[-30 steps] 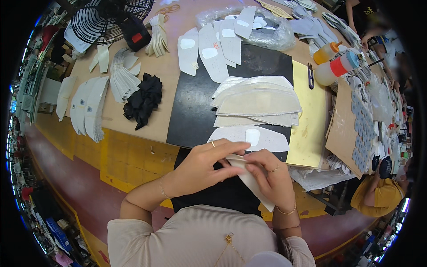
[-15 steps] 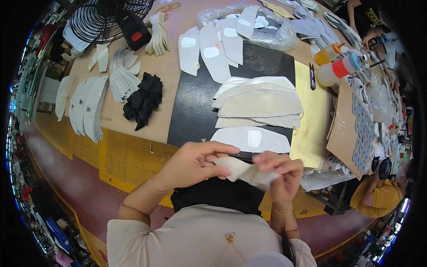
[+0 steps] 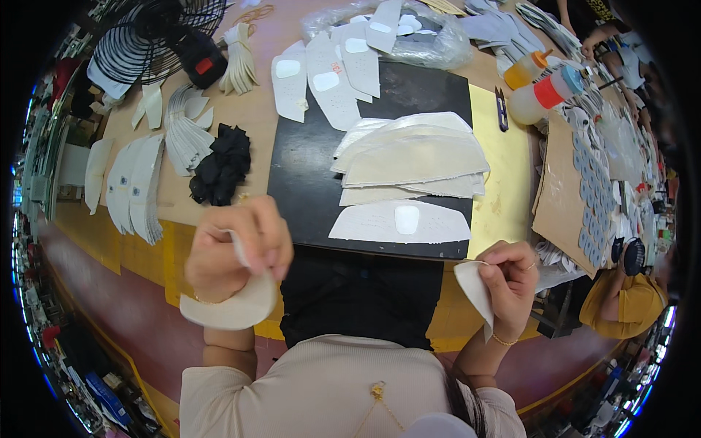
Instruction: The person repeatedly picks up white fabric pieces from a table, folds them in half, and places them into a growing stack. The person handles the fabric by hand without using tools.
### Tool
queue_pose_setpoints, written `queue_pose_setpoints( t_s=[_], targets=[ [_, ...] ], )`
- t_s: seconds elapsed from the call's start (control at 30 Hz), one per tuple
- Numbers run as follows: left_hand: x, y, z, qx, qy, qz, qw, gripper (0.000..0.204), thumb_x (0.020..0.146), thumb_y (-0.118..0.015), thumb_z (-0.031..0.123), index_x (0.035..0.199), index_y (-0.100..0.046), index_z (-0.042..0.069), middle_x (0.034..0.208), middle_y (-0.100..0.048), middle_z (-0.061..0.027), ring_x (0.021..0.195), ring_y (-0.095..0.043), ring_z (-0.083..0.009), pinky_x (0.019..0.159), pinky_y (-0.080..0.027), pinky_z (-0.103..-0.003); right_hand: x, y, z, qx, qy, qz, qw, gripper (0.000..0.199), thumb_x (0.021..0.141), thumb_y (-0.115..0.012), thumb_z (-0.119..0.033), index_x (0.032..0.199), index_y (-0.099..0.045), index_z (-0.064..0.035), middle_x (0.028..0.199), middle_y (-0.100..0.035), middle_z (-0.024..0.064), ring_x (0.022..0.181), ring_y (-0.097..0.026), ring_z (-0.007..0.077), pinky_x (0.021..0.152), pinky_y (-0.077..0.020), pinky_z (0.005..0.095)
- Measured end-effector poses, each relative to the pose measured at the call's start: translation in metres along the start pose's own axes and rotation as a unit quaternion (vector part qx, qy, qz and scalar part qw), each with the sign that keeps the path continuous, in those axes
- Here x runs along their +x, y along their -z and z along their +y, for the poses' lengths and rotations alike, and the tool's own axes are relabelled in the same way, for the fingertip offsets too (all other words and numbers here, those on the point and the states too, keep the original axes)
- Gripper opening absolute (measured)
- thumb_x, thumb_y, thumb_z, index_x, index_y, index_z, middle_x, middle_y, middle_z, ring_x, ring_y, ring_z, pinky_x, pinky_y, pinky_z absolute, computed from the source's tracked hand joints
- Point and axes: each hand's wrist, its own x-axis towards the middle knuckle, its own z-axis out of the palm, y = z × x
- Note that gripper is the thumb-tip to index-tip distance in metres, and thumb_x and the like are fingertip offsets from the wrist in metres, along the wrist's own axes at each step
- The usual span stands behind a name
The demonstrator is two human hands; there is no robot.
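My left hand [image 3: 237,248], slightly blurred, is closed on a cream curved fabric piece [image 3: 234,309] that hangs below its fingers, left of my lap. On the other side, my right hand [image 3: 515,281] pinches a second cream fabric piece [image 3: 475,293] between thumb and fingers, just off the table's front edge. Between and beyond the hands, a white perforated panel [image 3: 365,223] with a white patch lies on the black mat [image 3: 299,182]. Behind it sits an overlapping stack of cream curved panels [image 3: 416,159].
Black crumpled cloth [image 3: 221,166] and stacked white pieces [image 3: 139,186] lie on the left. At the far left stands a black fan [image 3: 157,44]. Toward the right are a snipper [image 3: 502,109], squeeze bottles [image 3: 548,98] and cardboard with grey pieces [image 3: 558,186]. Another person's yellow sleeve [image 3: 624,306] shows.
My hands, together at a cream piece before, have moved wide apart. Each now holds its own cream fabric piece. The view has shifted slightly.
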Motion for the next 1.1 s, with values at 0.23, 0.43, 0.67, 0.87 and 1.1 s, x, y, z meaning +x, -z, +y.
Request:
queue_pose_setpoints(
  t_s=[0.23, 0.43, 0.67, 0.87, 1.1],
  targets=[
    [-0.008, -0.020, -0.046, 0.079, 0.358, 0.036, 0.930, 0.028, 0.086, -0.067, 0.022, 0.104, -0.062, 0.002, 0.069, -0.049, 0.0020, 0.059, -0.048, -0.0085, 0.056, -0.038, -0.021, 0.018, -0.042, 0.004, -0.199, 0.021, -0.165, 0.966, 0.014, 0.085, -0.070, -0.003, 0.098, -0.066, -0.0025, 0.087, -0.069, 0.0097, 0.074, -0.067, 0.0207, 0.066, -0.0520, 0.0280],
    [-0.006, -0.029, -0.062, 0.417, 0.182, -0.068, 0.888, 0.023, 0.078, -0.080, 0.015, 0.096, -0.070, 0.004, 0.083, -0.063, -0.0032, 0.069, -0.056, -0.0109, 0.060, -0.042, -0.024, 0.022, -0.052, 0.006, -0.196, -0.072, -0.208, 0.955, 0.031, 0.081, -0.077, -0.005, 0.109, -0.063, -0.0047, 0.082, -0.068, 0.0061, 0.072, -0.065, 0.0100, 0.066, -0.0521, 0.0226],
    [-0.006, -0.027, -0.048, 0.439, 0.195, 0.062, 0.875, 0.010, 0.087, -0.070, 0.010, 0.090, -0.070, 0.000, 0.093, -0.068, -0.0058, 0.068, -0.054, -0.0085, 0.059, -0.041, -0.024, 0.018, 0.015, 0.022, -0.158, -0.235, -0.175, 0.943, 0.014, 0.089, -0.070, -0.012, 0.093, -0.064, -0.0009, 0.074, -0.066, 0.0024, 0.064, -0.065, 0.0086, 0.058, -0.0500, 0.0218],
    [-0.014, -0.027, -0.049, 0.288, 0.229, 0.099, 0.925, 0.013, 0.089, -0.066, 0.009, 0.092, -0.069, -0.003, 0.098, -0.070, -0.0099, 0.072, -0.059, -0.0122, 0.064, -0.045, -0.024, 0.017, 0.005, 0.011, -0.159, -0.239, -0.082, 0.954, 0.037, 0.086, -0.073, -0.021, 0.116, -0.058, -0.0036, 0.086, -0.058, 0.0029, 0.069, -0.061, 0.0104, 0.058, -0.0468, 0.0234],
    [-0.010, -0.030, -0.043, 0.271, 0.121, -0.062, 0.953, 0.014, 0.084, -0.071, 0.008, 0.091, -0.073, -0.003, 0.101, -0.072, -0.0155, 0.078, -0.069, -0.0202, 0.064, -0.052, -0.028, 0.029, -0.024, 0.007, -0.340, 0.005, -0.233, 0.911, 0.037, 0.069, -0.085, -0.019, 0.099, -0.069, -0.0059, 0.091, -0.052, 0.0072, 0.079, -0.054, 0.0189, 0.074, -0.0466, 0.0312]
  ],
)
